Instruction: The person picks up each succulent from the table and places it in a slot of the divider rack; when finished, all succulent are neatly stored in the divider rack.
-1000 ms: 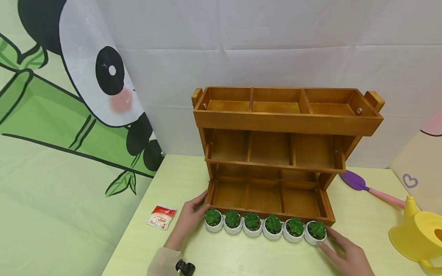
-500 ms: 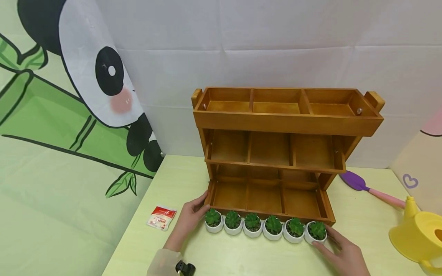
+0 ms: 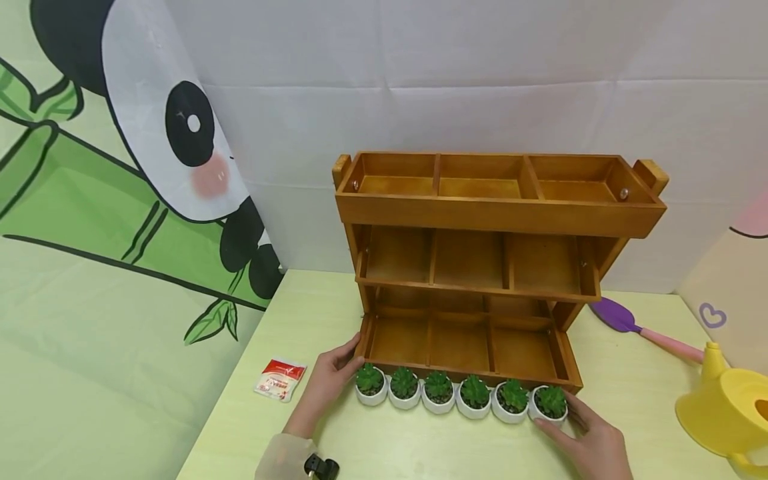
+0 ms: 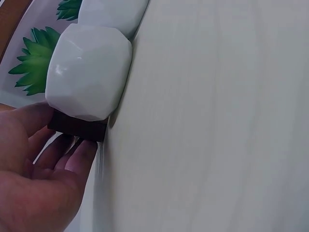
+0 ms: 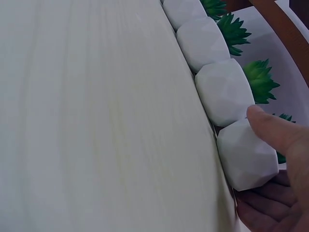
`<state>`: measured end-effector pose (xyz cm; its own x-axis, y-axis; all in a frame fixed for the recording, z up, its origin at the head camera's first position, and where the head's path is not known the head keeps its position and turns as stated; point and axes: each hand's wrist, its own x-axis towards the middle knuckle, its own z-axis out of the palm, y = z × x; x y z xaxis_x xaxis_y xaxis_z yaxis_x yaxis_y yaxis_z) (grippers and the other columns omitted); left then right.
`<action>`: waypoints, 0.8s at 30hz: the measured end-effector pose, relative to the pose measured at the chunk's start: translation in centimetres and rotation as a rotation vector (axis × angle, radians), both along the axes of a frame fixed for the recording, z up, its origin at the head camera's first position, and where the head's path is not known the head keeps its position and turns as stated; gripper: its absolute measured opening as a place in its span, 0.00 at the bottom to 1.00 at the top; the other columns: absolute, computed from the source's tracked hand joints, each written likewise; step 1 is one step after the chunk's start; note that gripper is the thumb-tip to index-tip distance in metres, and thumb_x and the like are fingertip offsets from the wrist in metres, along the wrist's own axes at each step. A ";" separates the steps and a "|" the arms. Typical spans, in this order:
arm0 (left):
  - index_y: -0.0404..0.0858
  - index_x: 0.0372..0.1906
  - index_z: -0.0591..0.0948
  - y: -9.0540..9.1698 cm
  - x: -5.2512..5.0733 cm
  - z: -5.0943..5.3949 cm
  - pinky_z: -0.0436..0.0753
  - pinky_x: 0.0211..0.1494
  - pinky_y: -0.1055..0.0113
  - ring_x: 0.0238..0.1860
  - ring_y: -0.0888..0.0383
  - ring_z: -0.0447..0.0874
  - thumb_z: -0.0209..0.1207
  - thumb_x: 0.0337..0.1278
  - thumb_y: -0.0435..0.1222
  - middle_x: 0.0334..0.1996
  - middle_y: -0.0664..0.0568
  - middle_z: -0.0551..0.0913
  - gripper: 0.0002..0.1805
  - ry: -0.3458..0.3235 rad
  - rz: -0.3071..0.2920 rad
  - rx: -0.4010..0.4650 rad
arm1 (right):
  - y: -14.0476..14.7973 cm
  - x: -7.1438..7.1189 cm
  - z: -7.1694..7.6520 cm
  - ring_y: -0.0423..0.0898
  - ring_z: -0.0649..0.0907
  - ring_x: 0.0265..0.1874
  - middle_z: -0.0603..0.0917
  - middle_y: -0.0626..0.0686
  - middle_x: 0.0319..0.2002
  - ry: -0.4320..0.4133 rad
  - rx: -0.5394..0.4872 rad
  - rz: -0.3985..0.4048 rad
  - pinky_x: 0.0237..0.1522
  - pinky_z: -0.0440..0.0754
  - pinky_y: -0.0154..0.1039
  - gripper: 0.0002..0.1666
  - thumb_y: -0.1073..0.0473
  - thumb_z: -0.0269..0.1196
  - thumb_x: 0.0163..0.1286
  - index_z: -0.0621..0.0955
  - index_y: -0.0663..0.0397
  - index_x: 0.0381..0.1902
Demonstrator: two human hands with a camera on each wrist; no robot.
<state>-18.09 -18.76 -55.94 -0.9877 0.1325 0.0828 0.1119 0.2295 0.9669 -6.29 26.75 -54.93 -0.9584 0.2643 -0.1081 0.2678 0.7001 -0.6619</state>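
Observation:
A brown wooden three-tier shelf [image 3: 498, 210] stands at the back of the table, each tier split by dividers. Along its front edge runs a row of several small white pots with green succulents [image 3: 439, 387]. My left hand [image 3: 327, 379] holds the front left corner of the lowest tier; in the left wrist view its thumb and fingers are around the dark wood end [image 4: 79, 126], beside the leftmost white pot [image 4: 89, 72]. My right hand [image 3: 591, 437] grips the rightmost potted succulent [image 3: 549, 404], thumb across the front and fingers at its right side, partly hidden in the head view.
A red and white packet [image 3: 280, 379] lies left of my left forearm. To the right are a yellow watering can [image 3: 723, 407] and a purple shovel with a pink handle [image 3: 618, 315]. A pale cloth wall [image 3: 480, 80] rises right behind the shelf.
My right thumb has slid left across the front of the rightmost pot, and the right hand has shifted slightly left with it. The left hand, the pots and the shelf hold their places.

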 end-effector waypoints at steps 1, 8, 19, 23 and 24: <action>0.34 0.73 0.75 0.0 0.1 0.1 0.75 0.69 0.56 0.72 0.43 0.70 0.65 0.68 0.27 0.72 0.42 0.72 0.29 -0.003 0.001 -0.001 | -0.1 0.0 0.0 0.72 0.78 0.62 0.78 0.74 0.61 0.005 0.001 -0.008 0.63 0.76 0.68 0.65 0.27 0.76 0.55 0.72 0.74 0.71; 0.33 0.74 0.73 0.1 0.1 0.2 0.75 0.70 0.57 0.72 0.41 0.70 0.64 0.70 0.27 0.73 0.40 0.71 0.29 0.006 0.000 -0.021 | -0.4 0.1 -0.2 0.71 0.81 0.58 0.80 0.73 0.58 0.062 0.020 -0.031 0.60 0.79 0.67 0.62 0.30 0.78 0.54 0.75 0.73 0.69; 0.35 0.74 0.74 0.1 0.0 0.2 0.76 0.69 0.57 0.71 0.41 0.72 0.63 0.71 0.27 0.72 0.39 0.73 0.29 0.025 0.000 -0.068 | -0.2 -0.2 0.0 0.74 0.78 0.60 0.79 0.73 0.58 -0.001 0.046 -0.020 0.60 0.78 0.69 0.65 0.26 0.75 0.55 0.72 0.74 0.70; 0.35 0.74 0.75 0.2 0.0 0.3 0.77 0.69 0.56 0.70 0.41 0.73 0.64 0.70 0.28 0.71 0.39 0.74 0.29 0.026 0.009 -0.059 | -0.1 -0.3 0.0 0.75 0.77 0.61 0.78 0.73 0.59 -0.012 0.035 -0.021 0.61 0.77 0.69 0.66 0.25 0.75 0.55 0.72 0.74 0.71; 0.36 0.73 0.75 0.2 0.1 0.3 0.76 0.69 0.56 0.70 0.42 0.73 0.64 0.70 0.28 0.71 0.40 0.74 0.29 0.024 0.011 -0.053 | -0.1 -0.3 0.0 0.75 0.76 0.62 0.78 0.73 0.60 -0.014 0.032 -0.021 0.62 0.77 0.69 0.66 0.25 0.75 0.55 0.72 0.74 0.71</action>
<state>-18.04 -18.52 -55.59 -0.9870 0.1259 0.0995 0.1317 0.2813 0.9505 -6.60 26.64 -54.93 -0.9510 0.2879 -0.1124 0.2915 0.7151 -0.6354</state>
